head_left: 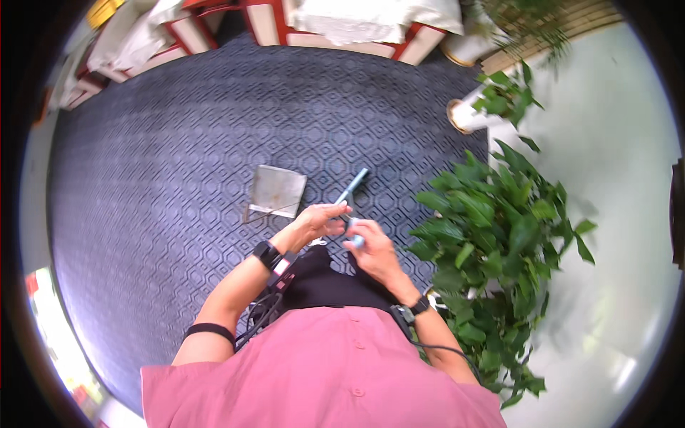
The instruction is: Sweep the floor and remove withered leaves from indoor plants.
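A slim light-blue stick [352,185] slants up and to the right from the fingertips of my left hand [319,222]. Its lower end is hidden at those fingers, which look closed around it. Close by on the right, my right hand [374,251] is curled around a light-blue piece [357,240], mostly covered by the fingers. Whether stick and piece are joined cannot be made out. Both hands are slightly blurred and nearly meet in front of my waist. Beyond my left hand, a flat greyish-white square thing [279,190] with a thin brown rod along its near side lies on the carpet.
Leafy green plants [499,221] crowd my right side, beside a pale smooth surface [606,214]. A white pot [467,114] stands farther off. Red-and-white furniture draped with white cloth [378,20] lines the far edge of the dark patterned carpet [157,185]. Black cables run along my forearms.
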Available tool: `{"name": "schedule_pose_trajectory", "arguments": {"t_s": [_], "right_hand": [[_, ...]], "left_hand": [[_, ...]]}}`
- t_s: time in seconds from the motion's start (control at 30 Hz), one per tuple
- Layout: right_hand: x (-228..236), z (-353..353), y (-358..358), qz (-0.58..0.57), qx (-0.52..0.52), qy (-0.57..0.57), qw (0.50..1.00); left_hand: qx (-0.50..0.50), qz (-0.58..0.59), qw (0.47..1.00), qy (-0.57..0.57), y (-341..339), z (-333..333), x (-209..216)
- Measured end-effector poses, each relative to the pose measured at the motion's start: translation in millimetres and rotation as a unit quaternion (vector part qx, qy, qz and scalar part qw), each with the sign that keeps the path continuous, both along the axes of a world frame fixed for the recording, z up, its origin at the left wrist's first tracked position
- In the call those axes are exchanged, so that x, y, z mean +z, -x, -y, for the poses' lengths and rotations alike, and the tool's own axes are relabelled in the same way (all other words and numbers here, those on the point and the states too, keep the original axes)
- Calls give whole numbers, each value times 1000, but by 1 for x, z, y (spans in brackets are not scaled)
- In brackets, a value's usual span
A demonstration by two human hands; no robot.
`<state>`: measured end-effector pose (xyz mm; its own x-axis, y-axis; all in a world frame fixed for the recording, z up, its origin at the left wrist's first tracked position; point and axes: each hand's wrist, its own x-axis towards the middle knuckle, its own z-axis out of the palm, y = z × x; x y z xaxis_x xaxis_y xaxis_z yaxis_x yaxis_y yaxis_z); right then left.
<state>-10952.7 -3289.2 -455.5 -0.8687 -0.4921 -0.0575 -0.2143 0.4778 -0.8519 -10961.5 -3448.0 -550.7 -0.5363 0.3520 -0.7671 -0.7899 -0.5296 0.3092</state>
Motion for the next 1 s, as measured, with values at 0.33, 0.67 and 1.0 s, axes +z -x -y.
{"name": "schedule_pose_trajectory", "arguments": {"t_s": [0.33, 0.67, 1.0], "right_hand": [[-7, -33, -9, 12, -59, 1, 998], [-9, -50, -25, 36, -82, -40, 995], [-17, -66, -32, 122, -168, -15, 978]], "left_hand": [[267, -24, 926, 264, -32, 139, -102], [257, -35, 930, 261, -40, 170, -174], [224, 45, 941, 249, -43, 183, -200]]}}
